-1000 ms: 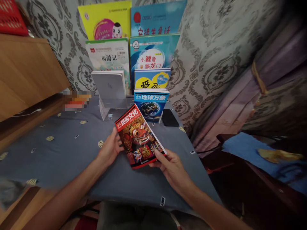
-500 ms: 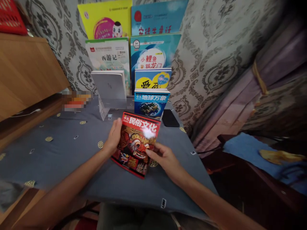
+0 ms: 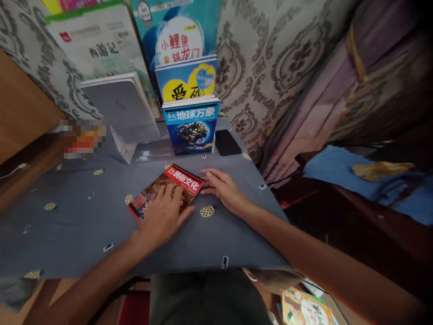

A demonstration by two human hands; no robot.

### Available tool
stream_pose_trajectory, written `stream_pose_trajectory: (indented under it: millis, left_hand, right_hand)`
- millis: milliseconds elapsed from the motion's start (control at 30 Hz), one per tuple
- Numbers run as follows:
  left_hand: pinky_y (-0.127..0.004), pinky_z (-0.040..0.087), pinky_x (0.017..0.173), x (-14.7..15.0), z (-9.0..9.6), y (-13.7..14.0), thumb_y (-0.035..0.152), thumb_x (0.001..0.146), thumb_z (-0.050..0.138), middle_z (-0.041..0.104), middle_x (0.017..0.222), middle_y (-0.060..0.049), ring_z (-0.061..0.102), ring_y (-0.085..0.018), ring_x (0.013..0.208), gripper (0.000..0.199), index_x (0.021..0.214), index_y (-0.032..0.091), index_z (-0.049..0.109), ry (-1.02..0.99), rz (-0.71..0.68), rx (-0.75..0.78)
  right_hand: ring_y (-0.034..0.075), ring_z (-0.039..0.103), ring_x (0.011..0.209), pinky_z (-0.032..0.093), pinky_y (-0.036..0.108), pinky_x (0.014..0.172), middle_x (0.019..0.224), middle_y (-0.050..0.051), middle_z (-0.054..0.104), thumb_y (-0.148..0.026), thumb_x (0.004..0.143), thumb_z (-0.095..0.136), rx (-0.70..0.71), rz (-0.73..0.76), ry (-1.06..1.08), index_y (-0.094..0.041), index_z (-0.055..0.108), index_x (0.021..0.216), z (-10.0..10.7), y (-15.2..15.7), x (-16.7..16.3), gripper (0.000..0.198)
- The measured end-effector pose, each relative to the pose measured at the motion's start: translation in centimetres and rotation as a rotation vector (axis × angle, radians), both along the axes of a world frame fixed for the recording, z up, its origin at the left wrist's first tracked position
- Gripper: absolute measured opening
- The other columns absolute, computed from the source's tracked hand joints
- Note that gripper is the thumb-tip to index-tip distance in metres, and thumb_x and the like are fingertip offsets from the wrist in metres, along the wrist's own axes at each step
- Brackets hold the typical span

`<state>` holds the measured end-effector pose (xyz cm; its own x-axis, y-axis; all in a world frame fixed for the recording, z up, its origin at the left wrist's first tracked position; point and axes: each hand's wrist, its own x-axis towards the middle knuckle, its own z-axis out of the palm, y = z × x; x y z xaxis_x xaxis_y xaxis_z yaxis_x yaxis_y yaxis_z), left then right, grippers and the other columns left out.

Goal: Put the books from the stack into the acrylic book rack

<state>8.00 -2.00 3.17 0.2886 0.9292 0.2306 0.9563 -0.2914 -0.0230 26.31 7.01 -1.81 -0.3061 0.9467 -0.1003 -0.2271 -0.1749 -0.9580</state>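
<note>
A red and black book [image 3: 181, 176] with white lettering lies flat and at an angle on the grey patterned tablecloth [image 3: 216, 243]. My left hand [image 3: 160, 215] rests on its cover with the fingers stretched out, hiding the lower part of the picture. Just off the book's right edge is my right hand [image 3: 223, 188], its fingers apart and nothing in them; whether a fingertip touches the edge I cannot tell. Behind the book stands a clear book stand [image 3: 152, 152], with a blue book showing the Earth [image 3: 191, 132] at its front right.
Also on the stand are a grey-backed book [image 3: 120, 106], a white book [image 3: 98, 49], a blue and yellow book [image 3: 187, 81] and a teal book [image 3: 182, 34]. A black flat device [image 3: 228, 142] lies right of it. An orange book [image 3: 306, 309] is below the table's right side.
The red book has gone from being held up tilted in both hands to lying on the table, turned clockwise. My left hand moved onto its cover; my right hand let go. The view tipped down.
</note>
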Motion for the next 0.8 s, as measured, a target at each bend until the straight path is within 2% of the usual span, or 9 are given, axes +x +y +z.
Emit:
stream_pose_trajectory:
  millis: [100, 200, 367, 433, 567, 800]
  left_hand:
    - [-0.044, 0.054, 0.084, 1.1, -0.4, -0.7, 0.044, 0.096, 0.054, 0.067, 0.11, -0.013, 0.062, -0.031, 0.104, 0.029, 0.109, 0.018, 0.057, 0.12, 0.031, 0.01]
    - [-0.037, 0.055, 0.073, 1.4, -0.2, -0.6, 0.035, 0.098, 0.047, 0.07, 0.102, -0.014, 0.067, -0.029, 0.096, 0.021, 0.1, 0.018, 0.059, 0.135, 0.048, -0.023]
    - [-0.035, 0.052, 0.062, 1.3, 1.2, -0.2, 0.031, 0.101, 0.037, 0.074, 0.088, -0.014, 0.07, -0.028, 0.074, 0.032, 0.097, 0.017, 0.065, 0.129, 0.07, -0.108]
    - [-0.035, 0.051, 0.062, 0.8, 1.9, 0.1, 0.031, 0.1, 0.038, 0.075, 0.086, -0.012, 0.07, -0.027, 0.069, 0.032, 0.1, 0.018, 0.067, 0.092, 0.083, -0.129]
    - [-0.032, 0.048, 0.065, -0.5, 3.1, 0.9, 0.031, 0.1, 0.039, 0.076, 0.087, -0.009, 0.071, -0.024, 0.072, 0.033, 0.101, 0.02, 0.07, -0.041, 0.07, -0.187]
    - [-0.029, 0.042, 0.065, -1.6, 4.6, 1.7, 0.03, 0.1, 0.035, 0.073, 0.077, -0.005, 0.066, -0.02, 0.068, 0.038, 0.09, 0.02, 0.07, -0.158, 0.004, -0.306]
  right_hand:
    - [0.016, 0.07, 0.078, 0.064, 0.033, 0.072, 0.094, 0.005, 0.069, -0.033, 0.093, 0.059, -0.034, -0.003, 0.026, -0.021, 0.065, 0.104, 0.1, 0.1, 0.1, 0.017]
    - [0.015, 0.07, 0.075, 0.064, 0.031, 0.071, 0.092, 0.005, 0.069, -0.031, 0.094, 0.059, -0.036, -0.002, 0.05, -0.021, 0.065, 0.102, 0.3, 0.0, 0.1, 0.014]
    - [0.015, 0.072, 0.08, 0.062, 0.028, 0.069, 0.091, 0.006, 0.072, -0.028, 0.095, 0.057, -0.026, -0.002, 0.076, -0.02, 0.064, 0.101, 0.5, -0.1, 0.3, 0.013]
    - [0.015, 0.072, 0.08, 0.062, 0.026, 0.067, 0.091, 0.006, 0.072, -0.026, 0.097, 0.054, -0.049, 0.003, 0.083, -0.019, 0.064, 0.102, 0.6, -0.1, 0.4, 0.013]
    - [0.013, 0.07, 0.074, 0.062, 0.026, 0.066, 0.089, 0.006, 0.071, -0.023, 0.098, 0.053, -0.068, 0.009, 0.092, -0.019, 0.064, 0.101, 0.7, -0.1, 0.4, 0.013]
    - [0.015, 0.069, 0.073, 0.063, 0.031, 0.072, 0.086, 0.005, 0.071, -0.025, 0.098, 0.054, -0.075, 0.028, 0.093, -0.019, 0.064, 0.103, 0.7, -0.2, 0.4, 0.013]
